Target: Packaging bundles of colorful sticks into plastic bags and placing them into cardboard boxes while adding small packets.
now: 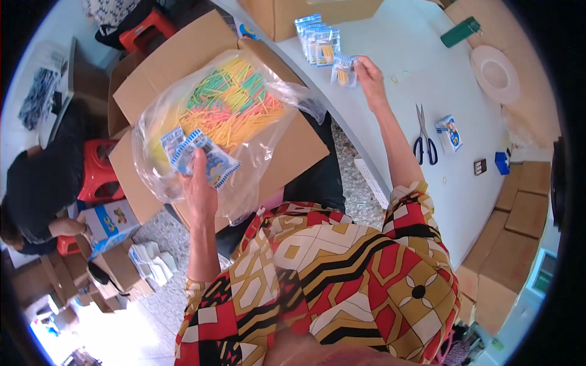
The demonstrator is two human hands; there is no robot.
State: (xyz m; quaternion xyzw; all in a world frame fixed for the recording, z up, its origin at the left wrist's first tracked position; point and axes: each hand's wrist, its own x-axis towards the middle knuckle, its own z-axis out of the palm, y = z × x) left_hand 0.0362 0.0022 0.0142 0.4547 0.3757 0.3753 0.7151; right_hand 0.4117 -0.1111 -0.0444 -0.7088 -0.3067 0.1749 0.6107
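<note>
My left hand (198, 183) is closed on a few small blue-and-white packets (210, 160), thumb on top, above the near left part of an open carton (293, 146). Inside that carton a clear plastic bag (152, 131) holds many thin sticks (235, 104) in yellow, green, pink and orange. Over the table my right hand (370, 79) pinches one clear packet (343, 73) with a blue edge and yellowish sticks in it. Just beyond it, a row of similar packets (320, 46) lies overlapped on the table.
On the pale table (390, 36) are scissors (422, 137), a small printed box (450, 134), a green bottle (461, 32) and a white round lid-like disc (495, 74). Cartons (513, 238) line the right. A co-worker in black (46, 177) bends beside a red stool (99, 171) at left.
</note>
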